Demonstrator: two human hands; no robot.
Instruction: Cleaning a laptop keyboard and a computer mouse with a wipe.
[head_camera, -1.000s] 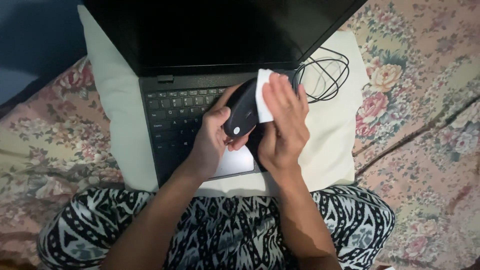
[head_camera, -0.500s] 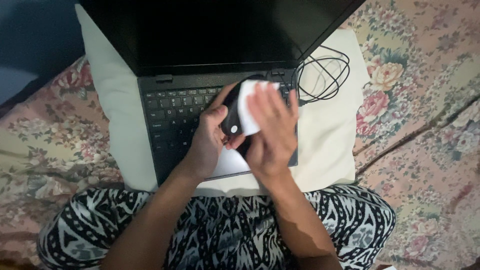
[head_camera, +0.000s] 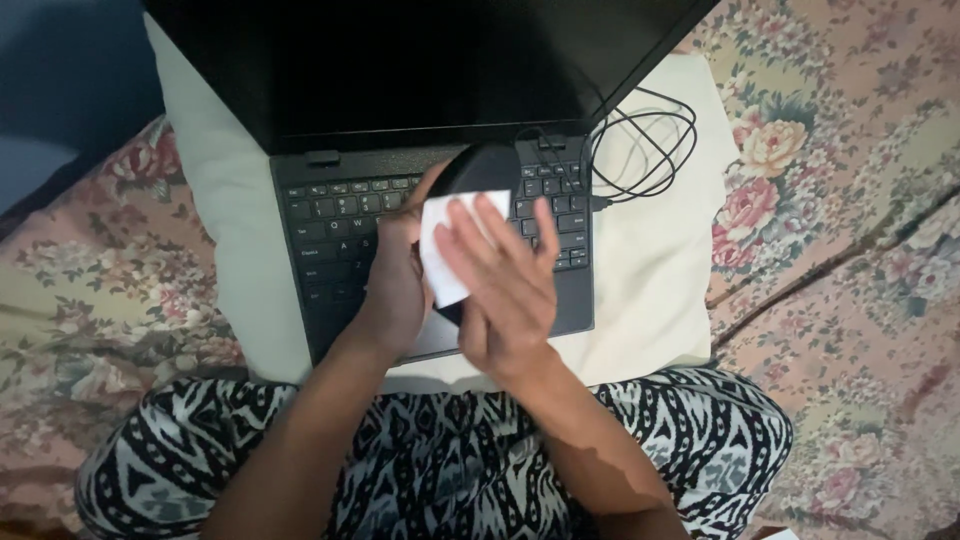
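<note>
Above the laptop keyboard, a black computer mouse (head_camera: 478, 170) is held up by the left hand (head_camera: 397, 285), whose fingers are curled and clamped around its left side; only the rounded upper end of the mouse is seen, the rest being covered. Against its face a small white wipe (head_camera: 447, 245) is pressed by the right hand (head_camera: 505, 290), whose fingers are spread flat over the wipe with the tips pointing toward the screen, so that the wipe is pinned between palm side and mouse rather than pinched. Both hands are touching each other at the thumbs' side, just over the lower rows of keys. Beneath them a black laptop (head_camera: 330, 235) is laid open, its dark screen (head_camera: 420, 60) tilted back and its touchpad mostly hidden by the wrists. Under the laptop a pale cream cushion (head_camera: 650, 280) is seen, showing at both sides and along the near edge. On the cushion, just beside the right rear corner of the laptop, a black cable (head_camera: 645, 145) is lying in loose loops, one end running to the laptop's side. Around the cushion a floral bedcover (head_camera: 850, 200) in pink and beige is spread. At the bottom, crossed legs in black-and-white patterned trousers (head_camera: 450, 460) are seen, touching the near edge of the cushion.
</note>
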